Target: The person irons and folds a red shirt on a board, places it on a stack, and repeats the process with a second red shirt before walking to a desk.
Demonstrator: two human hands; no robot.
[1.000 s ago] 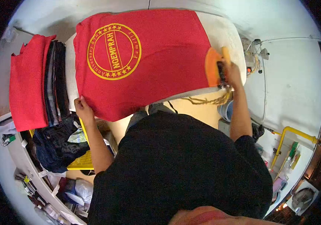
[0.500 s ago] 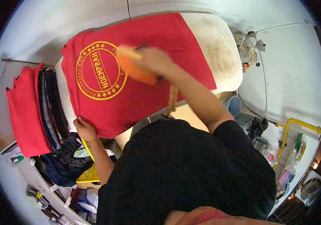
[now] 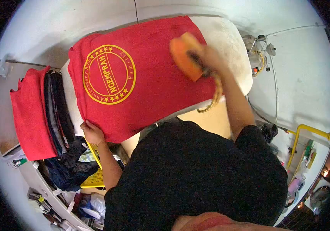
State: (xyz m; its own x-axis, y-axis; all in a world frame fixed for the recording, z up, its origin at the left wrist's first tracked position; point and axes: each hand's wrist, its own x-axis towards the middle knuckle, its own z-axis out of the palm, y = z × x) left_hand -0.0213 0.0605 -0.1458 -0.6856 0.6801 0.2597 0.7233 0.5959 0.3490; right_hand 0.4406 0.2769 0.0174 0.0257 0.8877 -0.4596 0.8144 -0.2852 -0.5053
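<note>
A red T-shirt (image 3: pixel 153 92) with a round yellow print lies spread over a pale ironing board (image 3: pixel 232 57). My right hand (image 3: pixel 211 61) is closed around the handle of an orange clothes iron (image 3: pixel 188 57), blurred by motion, over the right part of the shirt. From the iron's rear hangs a yellowish cord (image 3: pixel 216 98). At the shirt's near left corner, my left hand (image 3: pixel 92 133) pinches the edge of the fabric. Whether the iron's plate touches the cloth cannot be made out.
Folded clothes (image 3: pixel 34 115), red and dark, are stacked left of the board. Below them stands a yellow basket (image 3: pixel 92 180) with dark cloth beside it. A yellow pipe (image 3: pixel 299 134) runs along the right wall, near a metal burner-like device (image 3: pixel 256 57).
The iron in my right hand has moved right, away from the round print toward the shirt's right side. My left hand stays at the corner of the shirt.
</note>
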